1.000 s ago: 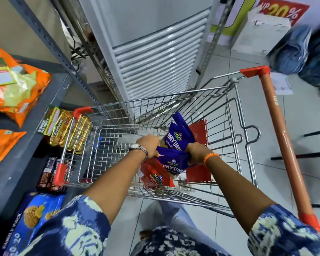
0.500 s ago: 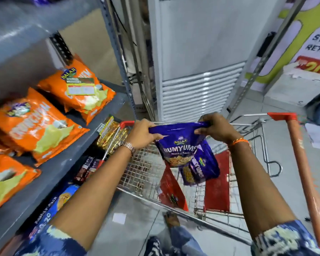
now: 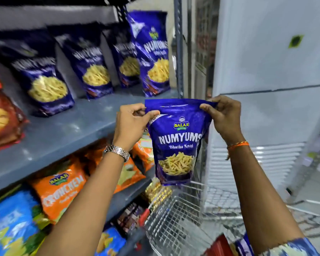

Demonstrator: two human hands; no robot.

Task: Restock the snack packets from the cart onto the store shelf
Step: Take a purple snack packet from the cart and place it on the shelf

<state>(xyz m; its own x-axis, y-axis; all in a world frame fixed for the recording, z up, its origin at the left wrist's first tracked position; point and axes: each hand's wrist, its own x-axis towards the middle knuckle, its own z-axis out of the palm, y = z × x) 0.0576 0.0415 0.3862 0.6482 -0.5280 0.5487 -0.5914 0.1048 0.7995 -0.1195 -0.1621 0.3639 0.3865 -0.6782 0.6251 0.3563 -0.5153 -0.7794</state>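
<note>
While the patterned sleeve (image 3: 292,249) fills the near right corner, both bare forearms reach up and forward from the bottom edge. Just below them sits the wire cart (image 3: 175,215), its basket beside the lower shelving, with a red packet (image 3: 220,246) and a purple one (image 3: 243,243) showing at its near end, both blurred.

Above the cart, the left hand (image 3: 130,126) and the right hand (image 3: 224,115) are each closed in a pinch on a top corner of a purple Numyums packet (image 3: 177,143). It hangs upright between them, front face to the camera, in the air just in front of the grey shelf (image 3: 63,133) and not touching it. A metal watch (image 3: 116,152) circles the left wrist and an orange thread band (image 3: 237,145) the right.

Under that shelf, on the level below, lie orange Crunchem packets (image 3: 61,193) and a blue packet (image 3: 13,224); lower again are small gold-wrapped packs (image 3: 157,193), too blurred to read.

Farther back, on the grey shelf itself, four matching purple packets (image 3: 94,63) stand upright in a row against the back, with bare shelf surface in front of them. Red-orange packets (image 3: 2,115) lie at the left end. Right of the shelf upright stands a tall pale cabinet (image 3: 272,71) with louvred slats low down.
</note>
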